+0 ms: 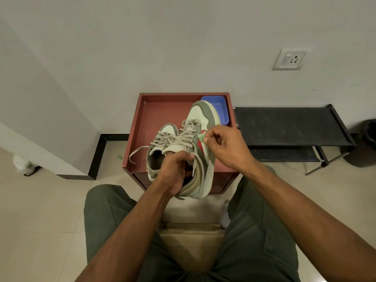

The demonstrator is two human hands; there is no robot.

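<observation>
My left hand (175, 173) grips a white and olive sneaker (200, 119) by its heel opening and holds it tilted on its side above a small red-brown table (154, 117). My right hand (225, 146) pinches a small pale green wad (201, 136) against the sneaker's side, next to a red patch. A second matching sneaker (162, 147) lies on the table just left of the held one, its laces loose and trailing off to the left.
A blue plastic tub (219, 106) sits at the table's back right corner, partly behind the held sneaker. A black low rack (289, 127) stands to the right, with a dark bin (366, 143) beyond it. My legs in green trousers straddle a wooden seat.
</observation>
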